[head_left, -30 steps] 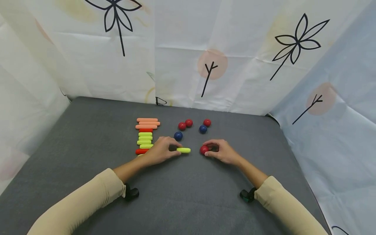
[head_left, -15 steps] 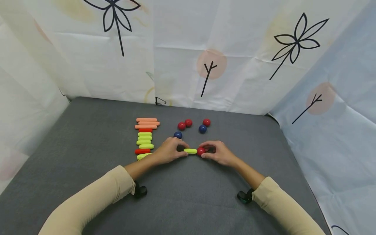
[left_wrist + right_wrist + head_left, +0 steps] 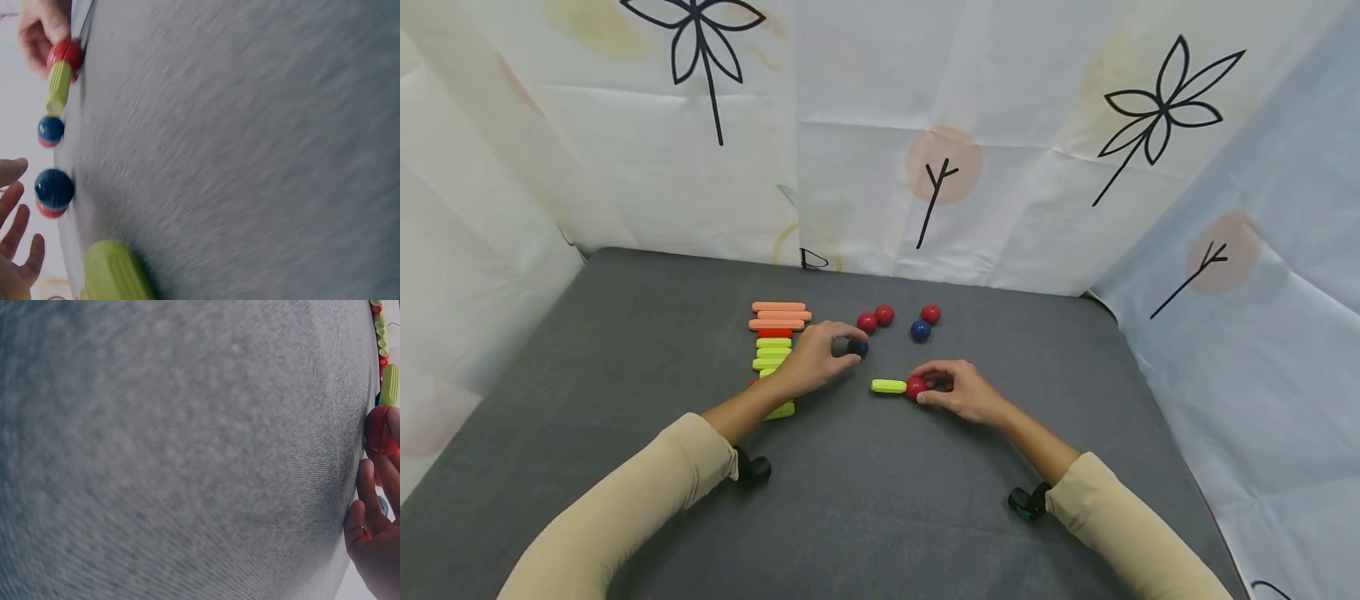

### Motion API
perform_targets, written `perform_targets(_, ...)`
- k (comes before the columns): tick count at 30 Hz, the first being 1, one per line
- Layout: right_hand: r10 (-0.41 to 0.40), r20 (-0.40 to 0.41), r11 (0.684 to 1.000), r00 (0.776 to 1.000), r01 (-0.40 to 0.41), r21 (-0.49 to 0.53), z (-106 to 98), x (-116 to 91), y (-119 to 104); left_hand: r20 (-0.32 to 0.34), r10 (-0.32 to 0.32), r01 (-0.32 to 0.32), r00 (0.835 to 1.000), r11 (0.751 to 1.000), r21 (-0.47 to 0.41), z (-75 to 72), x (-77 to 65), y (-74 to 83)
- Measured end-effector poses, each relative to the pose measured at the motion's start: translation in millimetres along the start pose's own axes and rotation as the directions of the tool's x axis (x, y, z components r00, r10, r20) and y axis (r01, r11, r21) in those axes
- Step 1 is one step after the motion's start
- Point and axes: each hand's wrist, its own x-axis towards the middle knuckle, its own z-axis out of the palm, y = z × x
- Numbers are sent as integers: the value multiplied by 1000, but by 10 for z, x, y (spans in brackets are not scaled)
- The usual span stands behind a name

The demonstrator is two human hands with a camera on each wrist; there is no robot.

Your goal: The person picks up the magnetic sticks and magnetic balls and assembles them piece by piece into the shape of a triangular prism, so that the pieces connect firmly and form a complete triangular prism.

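Observation:
In the head view my left hand reaches around a dark blue ball, thumb and fingers spread on either side. The left wrist view shows those fingers apart from the blue ball. My right hand pinches a red ball between thumb and fingers. A yellow-green ribbed stick extends leftward from that red ball, its end against it. Seen from the right wrist, the thumb lies on the red ball, with the stick beyond.
A column of orange sticks, red sticks and yellow-green sticks lies left, partly behind my left arm. Toward the back are two red balls, another red ball and a blue ball. Patterned white cloth borders the grey table.
The stick and red ball came together end to end. My left hand then let go of the stick and moved back and left to the blue ball. The right hand still holds the red ball.

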Motion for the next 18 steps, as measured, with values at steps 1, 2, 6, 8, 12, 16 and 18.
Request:
perform_targets(1, 1, -1, 1000, 1000, -1, -2, -2, -1, 0, -3, -11, 11, 1000, 1000, 7, -11, 23, -13)
perform_targets(2, 1, -2, 1000, 1000, -1, -4, -2, -2, 0, 1, -28, 28, 1000, 1000, 11, -18, 46, -24)
perform_targets(6, -2, 0, 1000, 1000, 2, -13, 6, -3, 2, 55, -107, 105, 993, 994, 33, -3, 119, -83)
perform_targets(8, 1, 1, 1000, 1000, -1, -13, 13, -4, -9, 78, -142, 139, 987, 990, 38, 16, 139, -107)
perform_targets(12, 8, -1, 1000, 1000, -8, -16, 17, -2, -29, 92, -165, 162, 982, 986, 44, 38, 144, -133)
perform_targets(16, 8, -3, 1000, 1000, -8, -18, 11, 2, -37, 112, -162, 158, 980, 987, 42, 22, 106, -134)
perform_targets(18, 13, -3, 1000, 1000, -13, -19, 12, 1, -39, 134, -161, 158, 978, 987, 32, 6, 73, -126)
